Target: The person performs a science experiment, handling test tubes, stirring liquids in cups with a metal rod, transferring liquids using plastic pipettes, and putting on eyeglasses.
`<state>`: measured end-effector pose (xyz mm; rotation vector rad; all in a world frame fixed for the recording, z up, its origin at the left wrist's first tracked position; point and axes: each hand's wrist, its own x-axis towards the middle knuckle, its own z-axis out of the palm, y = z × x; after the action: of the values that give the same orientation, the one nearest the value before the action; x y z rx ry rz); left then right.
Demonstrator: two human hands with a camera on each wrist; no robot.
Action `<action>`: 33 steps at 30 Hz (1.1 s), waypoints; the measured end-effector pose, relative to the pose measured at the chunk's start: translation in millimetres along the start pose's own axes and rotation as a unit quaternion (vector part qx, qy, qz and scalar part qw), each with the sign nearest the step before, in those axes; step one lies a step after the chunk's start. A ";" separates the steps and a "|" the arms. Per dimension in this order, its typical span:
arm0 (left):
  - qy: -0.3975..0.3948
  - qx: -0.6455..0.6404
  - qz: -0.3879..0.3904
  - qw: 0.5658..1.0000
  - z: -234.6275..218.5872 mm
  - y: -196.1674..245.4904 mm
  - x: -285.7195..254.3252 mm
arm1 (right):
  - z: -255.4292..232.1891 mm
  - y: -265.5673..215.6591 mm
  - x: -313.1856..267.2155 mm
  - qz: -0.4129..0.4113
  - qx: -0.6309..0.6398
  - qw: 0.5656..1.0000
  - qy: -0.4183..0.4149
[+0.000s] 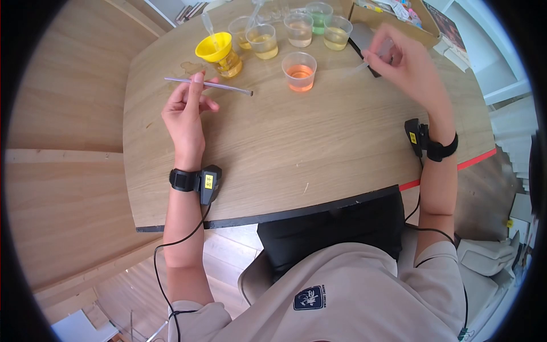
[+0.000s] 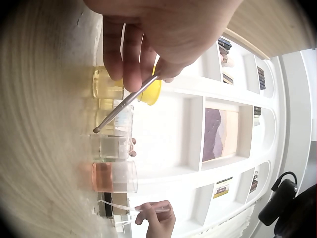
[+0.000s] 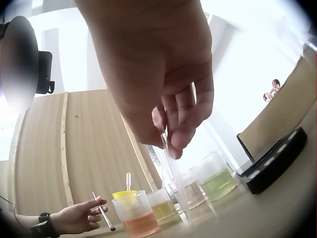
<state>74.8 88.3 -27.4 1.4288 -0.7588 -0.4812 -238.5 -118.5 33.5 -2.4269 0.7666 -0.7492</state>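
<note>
Between thumb and fingers, my left hand point(image 1: 187, 117) pinches a thin metallic purple stick point(image 1: 228, 88) with a dark tip, above the table left of the cups. My right hand point(image 1: 407, 62) pinches a clear plastic dropper point(image 3: 174, 178), pointing down, right of the cup of orange liquid point(image 1: 300, 77). Left of that cup, a yellow funnel point(image 1: 215, 48) sits on a container of amber liquid point(image 1: 229, 66), with another dropper point(image 1: 209, 25) standing in it. Both hands are apart from the cups.
Behind stand several cups, of yellow point(image 1: 263, 48), pale point(image 1: 299, 35) and green point(image 1: 320, 23) liquid. A black strip-like holder point(image 3: 277, 158) and a cardboard box point(image 1: 399, 25) are at the back right. A wet patch point(image 1: 192, 68) lies beside the funnel. The table's front edge point(image 1: 285, 214) is dark.
</note>
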 end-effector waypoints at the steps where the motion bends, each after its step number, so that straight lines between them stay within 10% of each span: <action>1: 0.000 0.000 0.001 1.000 0.2 1.0 0.0 | 0.1 -2.7 -0.8 0.004 0.024 1.000 -0.015; 11: -0.007 -0.005 0.002 1.000 1.9 4.6 -2.3 | -3.5 10.5 6.3 -0.021 -0.019 0.995 0.093; 19: 0.003 -0.008 0.000 1.000 0.0 7.5 -4.3 | -25.0 -22.0 -6.1 0.062 -0.047 0.995 -0.068; 28: 0.000 -0.018 0.004 1.000 -2.6 7.2 -6.3 | -12.4 -1.1 1.7 -0.050 -0.190 0.980 0.039; 33: -0.010 -0.029 0.011 0.999 -2.9 5.3 -3.7 | -25.8 -25.5 -6.9 -0.019 -0.201 0.978 -0.053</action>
<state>73.6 93.4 -22.8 1.3630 -0.7693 -0.4973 -250.0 -102.7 64.8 -2.8211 0.9030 -0.5081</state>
